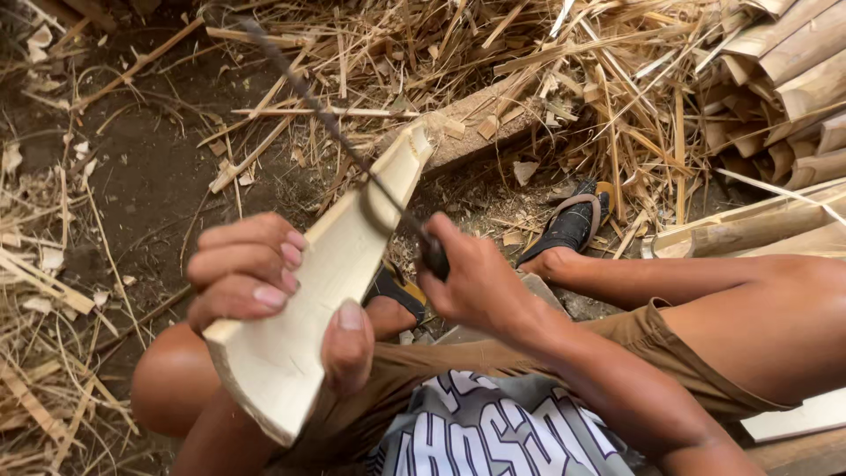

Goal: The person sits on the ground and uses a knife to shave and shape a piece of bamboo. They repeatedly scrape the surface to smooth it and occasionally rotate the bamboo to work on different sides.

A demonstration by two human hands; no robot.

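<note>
Left hand wraps tight round pale split wood piece, slanting toward 1 o'clock over knee. Right hand fisted on blade handle; dark curved blade runs toward 11 o'clock.

I am viewing through one head-worn camera, looking steeply down and forward at close range. Nearest, it is taking in the lap and both knees; farther out, it is covering dirt ground and strewn straw.
</note>
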